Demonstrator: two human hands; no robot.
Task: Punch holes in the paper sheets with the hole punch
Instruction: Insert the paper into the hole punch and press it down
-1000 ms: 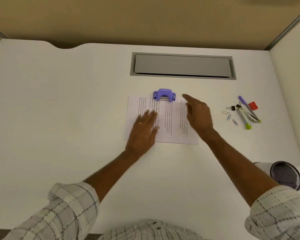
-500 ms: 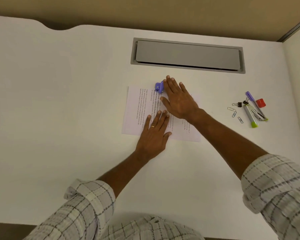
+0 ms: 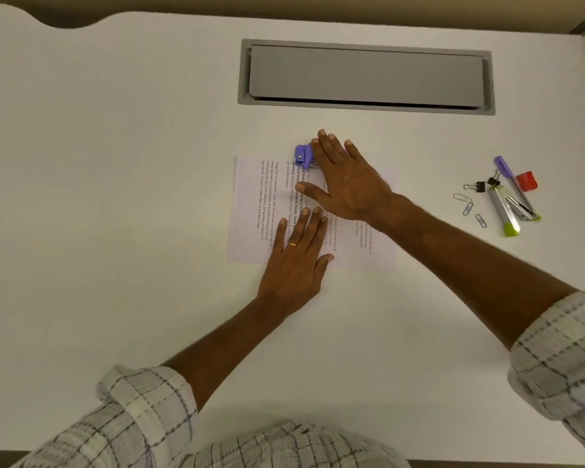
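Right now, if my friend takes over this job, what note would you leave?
The left grip lies flat, fingers straight, pressing on the paper.
The right grip is flat, fingers straight, over the punch.
The punch sits at the paper's far edge, mostly hidden.
Done: punch set at the edge. Holes made: cannot tell.
Left: probably press down, then check the holes.

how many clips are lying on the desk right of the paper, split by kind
paper clips: 3
binder clips: 2
total: 5
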